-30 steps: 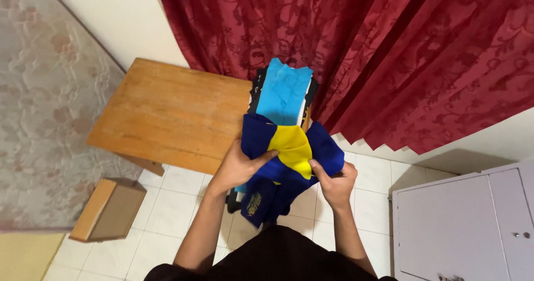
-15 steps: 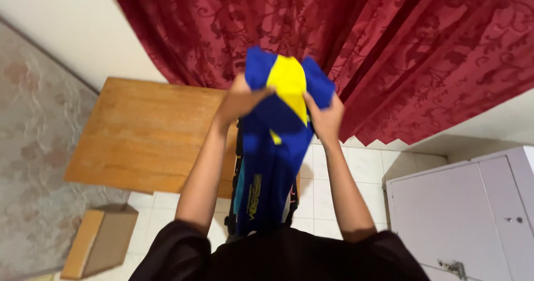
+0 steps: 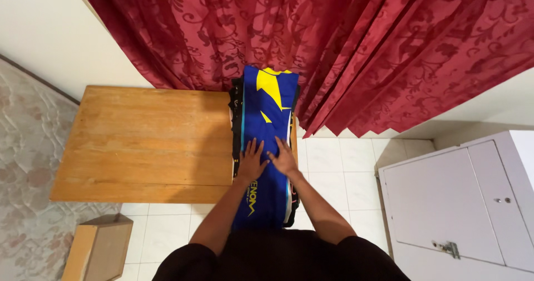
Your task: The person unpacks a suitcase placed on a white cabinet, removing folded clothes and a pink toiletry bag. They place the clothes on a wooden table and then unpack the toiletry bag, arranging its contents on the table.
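Both hands — left (image 3: 251,160), right (image 3: 285,158) — press flat, fingers spread, on the blue shirt (image 3: 267,120) (atop a stack) at the table's (image 3: 144,142) edge.

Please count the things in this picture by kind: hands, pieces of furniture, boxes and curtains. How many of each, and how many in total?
Hands: 2, the left hand and the right hand, both flat on the blue and yellow garment
Furniture: 2, wooden table and white cabinet
Boxes: 1, cardboard box
Curtains: 1, red curtain
Total: 6
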